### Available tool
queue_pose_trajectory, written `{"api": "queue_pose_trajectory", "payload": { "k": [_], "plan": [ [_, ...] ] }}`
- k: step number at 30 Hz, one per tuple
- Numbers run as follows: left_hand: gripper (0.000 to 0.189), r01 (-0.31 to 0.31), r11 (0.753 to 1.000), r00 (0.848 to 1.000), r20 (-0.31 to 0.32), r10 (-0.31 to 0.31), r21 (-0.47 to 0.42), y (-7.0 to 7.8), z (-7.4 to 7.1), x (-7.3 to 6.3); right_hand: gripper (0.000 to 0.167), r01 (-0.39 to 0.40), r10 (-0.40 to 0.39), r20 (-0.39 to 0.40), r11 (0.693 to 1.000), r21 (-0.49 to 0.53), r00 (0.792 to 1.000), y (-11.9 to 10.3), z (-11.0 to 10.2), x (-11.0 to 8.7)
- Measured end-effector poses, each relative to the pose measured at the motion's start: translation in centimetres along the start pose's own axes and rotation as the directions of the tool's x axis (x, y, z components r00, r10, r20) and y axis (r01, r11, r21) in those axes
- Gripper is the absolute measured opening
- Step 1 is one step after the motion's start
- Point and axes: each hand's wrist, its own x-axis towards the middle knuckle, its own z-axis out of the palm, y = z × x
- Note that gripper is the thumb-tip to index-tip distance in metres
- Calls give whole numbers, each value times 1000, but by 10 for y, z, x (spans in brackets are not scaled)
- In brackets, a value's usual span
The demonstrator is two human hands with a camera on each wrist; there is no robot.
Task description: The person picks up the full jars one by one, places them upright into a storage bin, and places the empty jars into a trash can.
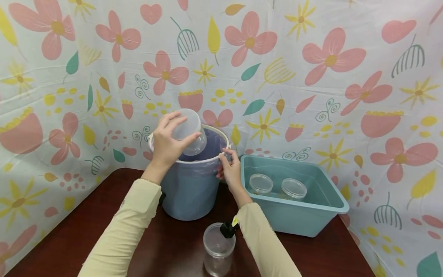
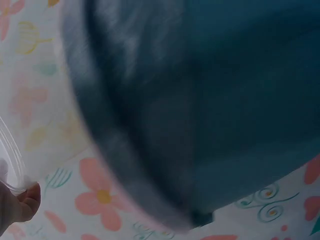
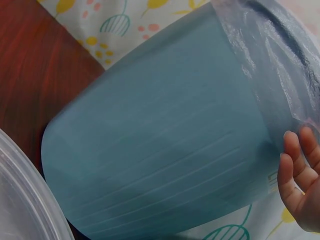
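In the head view my left hand (image 1: 167,141) holds a clear lidded plastic jar (image 1: 194,134), tilted over the mouth of a blue trash bin (image 1: 190,194). The bin's pale rim is lined with a translucent bag (image 1: 216,140). On the bin's right side my right hand (image 1: 231,169) pinches the rim at its clip. The left wrist view catches only the left hand's fingers (image 2: 29,202) beside the jar's edge (image 2: 14,157). Close to the bagged wall, the right hand's fingers (image 3: 295,160) appear in the right wrist view.
A second clear jar (image 1: 219,256) stands on the dark wooden table (image 1: 173,246), partly behind my right wrist camera. Right of the bin, a teal tub (image 1: 294,219) holds two lidded jars (image 1: 261,184). Flowered cloth (image 1: 294,96) hangs behind.
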Motion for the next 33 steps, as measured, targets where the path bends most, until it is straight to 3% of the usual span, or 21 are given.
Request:
{"api": "queue_pose_trajectory", "payload": {
  "k": [6,11,16,21,27,33],
  "plan": [
    [45,62,998,995,75,-63,24,-12,7,-23,33,12,-12,5,1000,-14,1000,3,3,0],
    [45,147,988,976,153,-153,50,-23,12,-40,34,13,-13,7,1000,-10,1000,4,5,0],
    [46,144,985,957,241,-163,96,-26,15,-46,33,16,-16,9,1000,-10,1000,5,3,1],
    [47,140,970,920,336,-202,200,-24,17,-46,29,25,-25,-4,1000,-12,1000,6,2,2],
    [35,171,928,876,380,-297,331,-22,15,-46,33,31,-31,11,999,-17,999,6,2,2],
    [27,170,905,841,421,-339,389,-22,14,-48,35,45,-45,21,999,-1,999,5,1,2]
  ]
}}
